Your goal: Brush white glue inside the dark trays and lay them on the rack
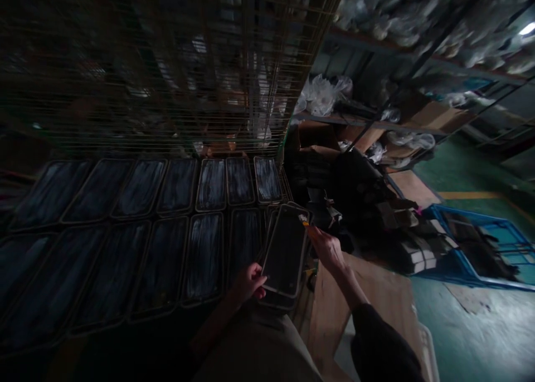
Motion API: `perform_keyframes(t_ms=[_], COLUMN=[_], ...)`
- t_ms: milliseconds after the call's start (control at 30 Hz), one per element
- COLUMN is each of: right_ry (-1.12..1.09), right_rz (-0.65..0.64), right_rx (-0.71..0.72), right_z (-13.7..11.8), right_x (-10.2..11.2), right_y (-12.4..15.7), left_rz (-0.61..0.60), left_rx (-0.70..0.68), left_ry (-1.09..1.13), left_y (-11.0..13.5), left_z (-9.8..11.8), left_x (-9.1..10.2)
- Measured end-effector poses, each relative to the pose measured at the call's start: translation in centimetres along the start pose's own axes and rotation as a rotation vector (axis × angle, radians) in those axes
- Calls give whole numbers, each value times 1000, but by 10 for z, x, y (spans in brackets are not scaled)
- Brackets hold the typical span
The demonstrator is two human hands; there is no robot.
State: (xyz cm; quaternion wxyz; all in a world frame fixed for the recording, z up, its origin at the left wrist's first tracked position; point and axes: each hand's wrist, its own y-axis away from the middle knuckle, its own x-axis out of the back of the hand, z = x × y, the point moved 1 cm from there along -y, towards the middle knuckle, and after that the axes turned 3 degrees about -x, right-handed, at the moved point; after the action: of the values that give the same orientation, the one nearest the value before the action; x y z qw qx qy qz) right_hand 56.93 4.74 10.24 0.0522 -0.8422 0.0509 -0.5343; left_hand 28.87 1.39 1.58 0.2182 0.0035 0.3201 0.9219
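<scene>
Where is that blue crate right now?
In the head view, the blue crate sits on the floor at far right, beyond the right hand and beside a heap of dark parts.

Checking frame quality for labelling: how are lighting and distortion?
Head view: very dim, trays at left nearly black; only lamp and floor at right are bright; wide-angle lens bows the wire rack; left hand holding a tray and right hand holding a small tool are legible.
</scene>
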Motion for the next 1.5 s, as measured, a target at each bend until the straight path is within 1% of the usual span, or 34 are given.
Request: perform_keyframes(t_ms=[67, 133, 200, 267, 333, 400, 467, 533, 633, 700, 767, 833, 900, 967, 1033, 1133, 1200, 1267, 1400, 1500], right_ry=[-3, -2, 5, -8, -72, -167, -271, -377, -529, -568, -556, -530, -484, -396, -301, -242, -241, -239, -254, -325], right_rz=[-36, -87, -149, -223, -319, -413, -476, -503, -479, -391, -256, -118, -17, 40, 69, 59, 27, -25, -219, -345], right_rx=[19, 45, 57, 51, 38, 17, -13, -42, -77, -104, -142, -173, -177, -139, -87, -38, -22, 0, 68, 60], right_z=[-7, -17, -30, -44, -59, -72, -81, -81, -68, -51, -34, -20, -12, -11, -13, -21, -27, -32, -46, -58], right_x=[-1, 0, 3, 7, 12, 16, 16, 12, -4, -15, -22, -24, -24, -24, -25, -32, -38, -42, -40, -33], right_y=[22, 49, 77, 100, 112, 113, 104, 88, 55, 30, 5, -16, -32, -43, -51, -55, -50, -34, 19, 64], left_rz=[-3, -6, -13, -23, -31, -37, -50, -54, -41, -41, -45, -37, -29, -27, -27, -13, -8, 2, 12, 13], left_rx=[-9, -16, -24, -26, -19, -4, 7, 4, -29, -47, -50, -44, -38, -36, -34, -22, -16, -12, 12, 13], left_ry=[23, 50, 77, 104, 132, 152, 163, 171, 174, 163, 147, 138, 128, 119, 105, 87, 80, 79, 86, 74], left_y=[0, 0, 0, 0, 1, 1, 2, 3, 3, 3, 3, 2, 2, 1, 1, 0, 1, 1, 4, 5], left_z=[-2, -5, -7, -8, -8, -8, -8, -9, -10, -11, -11, -10, -10, -9, -9, -9, -9, -8, -6, -5], left_x=[0, 0, 1, 2, 3, 4, 5, 5, 5, 6, 6, 5, 5, 4, 4, 5, 5, 5, 6, 7])
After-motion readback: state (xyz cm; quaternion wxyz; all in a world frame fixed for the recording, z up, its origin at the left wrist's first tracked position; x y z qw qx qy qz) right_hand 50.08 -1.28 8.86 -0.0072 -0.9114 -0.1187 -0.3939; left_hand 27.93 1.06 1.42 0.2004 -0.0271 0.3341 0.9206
